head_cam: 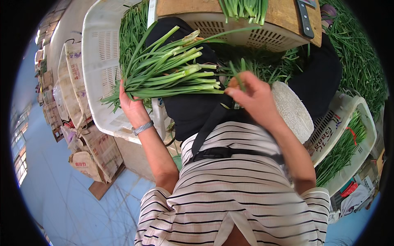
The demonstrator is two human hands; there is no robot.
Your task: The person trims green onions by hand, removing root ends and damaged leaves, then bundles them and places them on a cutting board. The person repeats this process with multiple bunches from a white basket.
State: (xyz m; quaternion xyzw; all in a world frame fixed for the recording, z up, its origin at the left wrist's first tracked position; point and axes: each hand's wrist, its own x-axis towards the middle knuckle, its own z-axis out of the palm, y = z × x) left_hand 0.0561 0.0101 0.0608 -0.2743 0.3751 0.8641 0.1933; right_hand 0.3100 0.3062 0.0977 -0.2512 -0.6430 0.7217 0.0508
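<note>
My left hand holds a loose bunch of green garlic chives or similar leafy stalks by the leafy end, with the pale cut ends fanned out to the right over my lap. Close to those ends is my right hand, its thumb and fingers pinched together on a short green leaf piece; the hand is slightly blurred. More pale-ended stalks lie on a wooden board in front of me, beside a black-handled knife.
A white plastic crate with greens stands at the left. The board rests on an upturned-looking perforated crate. Heaped greens lie at the right, above another crate holding a red-tied bundle. Loose leaves lie beneath the board.
</note>
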